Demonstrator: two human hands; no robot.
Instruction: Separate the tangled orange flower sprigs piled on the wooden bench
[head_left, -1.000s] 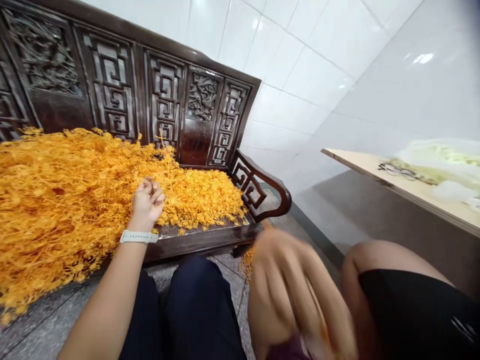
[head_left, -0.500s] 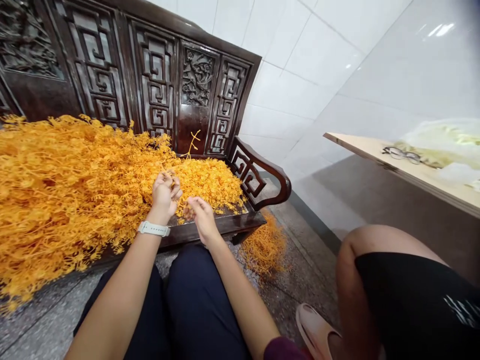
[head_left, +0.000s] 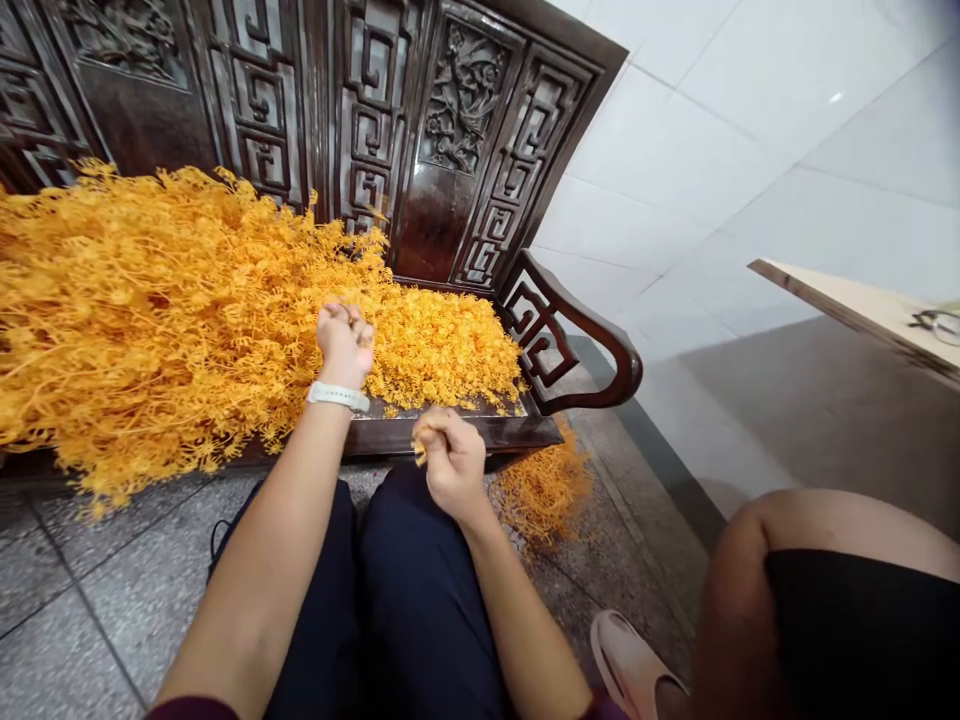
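Note:
A big heap of orange branching sprigs (head_left: 172, 300), like dried or artificial flowers, covers the left and middle of the dark carved wooden bench. To its right lies a flatter pile of small orange flower heads (head_left: 450, 345). My left hand (head_left: 345, 345), with a pale band on its wrist, is closed over where the two piles meet; what its fingers grip is hidden against the orange. In front of the seat edge, above my right knee, my right hand (head_left: 454, 460) is closed in a fist. Some yellow-orange flower bits (head_left: 420, 452) poke out of it.
The bench's curved armrest (head_left: 600, 365) stands right of the piles. Below it, a bunch of orange stems (head_left: 544, 490) lies on the speckled floor. Another person's bent leg (head_left: 750, 560) is close on the right, under a wooden tabletop (head_left: 847, 300) with glasses (head_left: 941, 325).
My right hand has drawn back from the left one toward my knee and closed around flower bits. My left hand has curled tighter. The view has shifted, so the bench sits further right.

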